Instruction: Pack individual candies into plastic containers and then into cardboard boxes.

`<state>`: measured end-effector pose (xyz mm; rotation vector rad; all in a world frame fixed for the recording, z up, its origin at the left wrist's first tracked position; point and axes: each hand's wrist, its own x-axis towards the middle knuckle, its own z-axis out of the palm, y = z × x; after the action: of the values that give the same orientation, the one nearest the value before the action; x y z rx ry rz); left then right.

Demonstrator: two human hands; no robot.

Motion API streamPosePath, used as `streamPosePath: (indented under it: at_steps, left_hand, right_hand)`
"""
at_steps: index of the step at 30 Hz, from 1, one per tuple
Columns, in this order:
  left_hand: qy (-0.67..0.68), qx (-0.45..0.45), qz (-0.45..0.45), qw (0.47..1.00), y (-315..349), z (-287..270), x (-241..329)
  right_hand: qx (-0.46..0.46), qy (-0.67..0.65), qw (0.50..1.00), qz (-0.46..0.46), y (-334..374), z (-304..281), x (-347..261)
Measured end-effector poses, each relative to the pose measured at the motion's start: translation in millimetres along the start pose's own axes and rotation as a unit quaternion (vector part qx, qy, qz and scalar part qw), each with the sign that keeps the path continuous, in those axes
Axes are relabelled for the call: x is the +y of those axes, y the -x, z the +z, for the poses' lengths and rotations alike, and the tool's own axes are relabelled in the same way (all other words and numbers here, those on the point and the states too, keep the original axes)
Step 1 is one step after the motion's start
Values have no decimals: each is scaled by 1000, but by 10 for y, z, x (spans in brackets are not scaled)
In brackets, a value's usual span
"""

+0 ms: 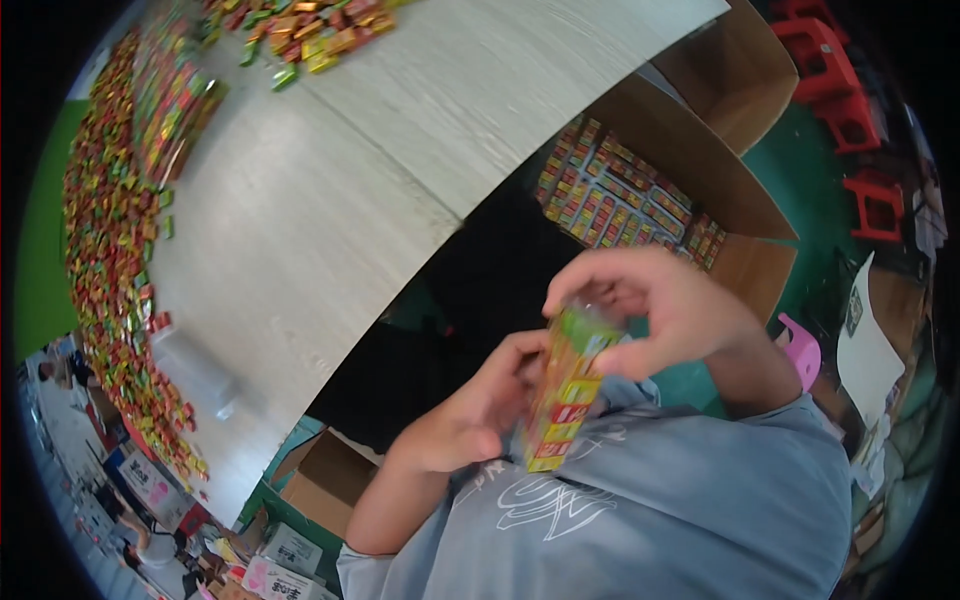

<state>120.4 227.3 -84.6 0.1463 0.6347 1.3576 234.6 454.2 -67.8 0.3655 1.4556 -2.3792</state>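
In front of my chest is a tall, narrow clear pack of small wrapped candies [562, 405], tilted, with red, yellow, orange and green wrappers showing through. My right hand [665, 305] grips its upper end, thumb on the near face and fingers curled over the top. My left hand [465, 415] is at its left side, with the fingers bent behind the pack and the thumb lower down. The hidden left fingertips are slightly blurred. Left of my hands, on the pale table [330, 200], lies an empty clear plastic container [195, 370].
Loose wrapped candies [105, 250] spread along the table's far left edge, with another heap [320, 30] at the top. Filled clear packs [170, 110] stand beside them. An open carton [625, 195] right of the table holds many similar packs. Red stools [825, 75] stand beyond.
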Motion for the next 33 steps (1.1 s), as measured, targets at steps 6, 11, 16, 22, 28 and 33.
streamPosePath:
  at_steps: [6,11,16,22,28,33]
  left_hand:
    - [35,3,-44,998,-248,-158,-320]
    - [2,65,-84,994,-350,-74,-341]
    - [49,30,-102,993,-405,-154,-379]
    - [40,43,-92,994,-497,-225,-403]
    - [-28,83,-61,994,-592,-394,-397]
    - [-58,82,-64,993,-705,-435,-334]
  right_hand:
    - [21,-16,999,38,33,-28,294]
    - [52,-58,997,-22,8,-93,581]
    - [69,-47,994,-70,35,-147,696]
    - [102,-61,993,-21,58,-183,746]
    - [101,36,994,-20,71,-154,1029]
    - [147,-7,987,-70,20,-200,1055]
